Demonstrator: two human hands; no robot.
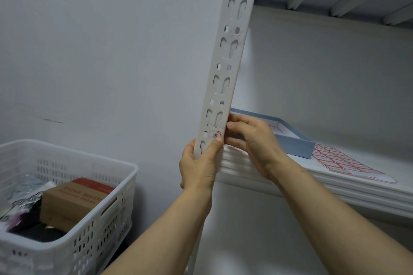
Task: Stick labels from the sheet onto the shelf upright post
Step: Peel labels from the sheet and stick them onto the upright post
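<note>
The left hand, gripping the upright post, is covering most of the label with its thumb — only a red scrap is showing — and whether the right hand is pinching that label or touching the post's edge is not showing. The post is running out past the top edge, the basket is being cut off at left and bottom, and print on the label sheet is coming out too small to read.

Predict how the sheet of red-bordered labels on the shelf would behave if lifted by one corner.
Probably floppy: the label sheet looks paper-thin and lies flat against the shelf, so it would likely droop. Likely very light for its area. Its near end shows bare backing where labels seem peeled off, so that part may curl or tear.
</note>
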